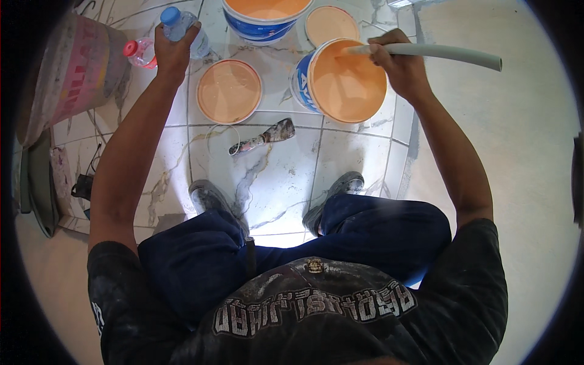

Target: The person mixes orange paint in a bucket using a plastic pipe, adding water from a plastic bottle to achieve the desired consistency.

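My left hand (172, 59) grips a clear plastic bottle (199, 44) with a blue cap, beside a bottle (140, 53) with a red cap. My right hand (398, 68) holds a pale grey pipe (463, 55), its left end inside the bucket of orange paint (344, 91). A round, paint-coated lid (229, 91) lies between my hands, with a dirty putty scraper (277, 131) below it on the tiles.
A second bucket (260, 30) of orange paint and another lid (330, 25) stand at the back. A large worn pail (82, 73) sits at the left. My shoes (206, 196) rest on the marble-look tiled surface (280, 176); pale rough floor (523, 152) stretches to the right.
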Tool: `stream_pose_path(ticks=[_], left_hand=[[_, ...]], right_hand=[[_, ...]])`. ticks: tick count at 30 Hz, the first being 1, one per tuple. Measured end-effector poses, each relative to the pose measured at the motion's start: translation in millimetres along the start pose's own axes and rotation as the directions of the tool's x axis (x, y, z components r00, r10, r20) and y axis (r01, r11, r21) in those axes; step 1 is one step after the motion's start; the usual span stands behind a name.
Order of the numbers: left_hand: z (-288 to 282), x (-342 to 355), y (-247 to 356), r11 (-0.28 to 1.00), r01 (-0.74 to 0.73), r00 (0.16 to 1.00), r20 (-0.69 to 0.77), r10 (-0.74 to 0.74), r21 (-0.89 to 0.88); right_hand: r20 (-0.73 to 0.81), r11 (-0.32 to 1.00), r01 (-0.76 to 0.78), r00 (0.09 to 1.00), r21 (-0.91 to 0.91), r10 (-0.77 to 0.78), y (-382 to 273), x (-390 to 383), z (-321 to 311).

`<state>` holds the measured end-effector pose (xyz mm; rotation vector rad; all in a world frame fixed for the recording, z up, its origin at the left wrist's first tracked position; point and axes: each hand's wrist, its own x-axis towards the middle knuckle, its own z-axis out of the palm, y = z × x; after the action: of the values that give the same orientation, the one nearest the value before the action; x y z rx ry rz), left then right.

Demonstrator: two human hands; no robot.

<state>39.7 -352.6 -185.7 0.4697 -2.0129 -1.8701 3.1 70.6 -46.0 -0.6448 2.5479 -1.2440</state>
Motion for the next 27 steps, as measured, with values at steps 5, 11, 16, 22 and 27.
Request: stream_pose_path(ticks=[5,11,16,22,27], left_hand=[[-9,-24,37,0.995,-0.015,0.998,0.059,0.010,0.096],[-12,-50,72,0.981,-0.066,0.988,0.151,0.038,0.180],[-11,-78,98,0.974,-0.140,0.938,0.338,0.072,0.180],[4,-106,123,0.966,-0.148,0.844,0.536,0.011,0.214],[23,-125,154,0.922,-0.194,0.747,0.660,-0.083,0.335]], right_hand=[[0.201,0.988,-0.049,0.980,0.149,0.018,-17,-32,17],[0.027,0.962,-0.249,0.968,0.111,0.248,19,-40,-39],[-0.098,0.964,-0.238,0.963,0.114,0.250,19,12,-31],[-0.146,0.918,-0.391,0.906,0.062,0.396,24,15,-28],[-0.247,0.840,-0.542,0.812,0.019,0.529,26,-8,-38]])
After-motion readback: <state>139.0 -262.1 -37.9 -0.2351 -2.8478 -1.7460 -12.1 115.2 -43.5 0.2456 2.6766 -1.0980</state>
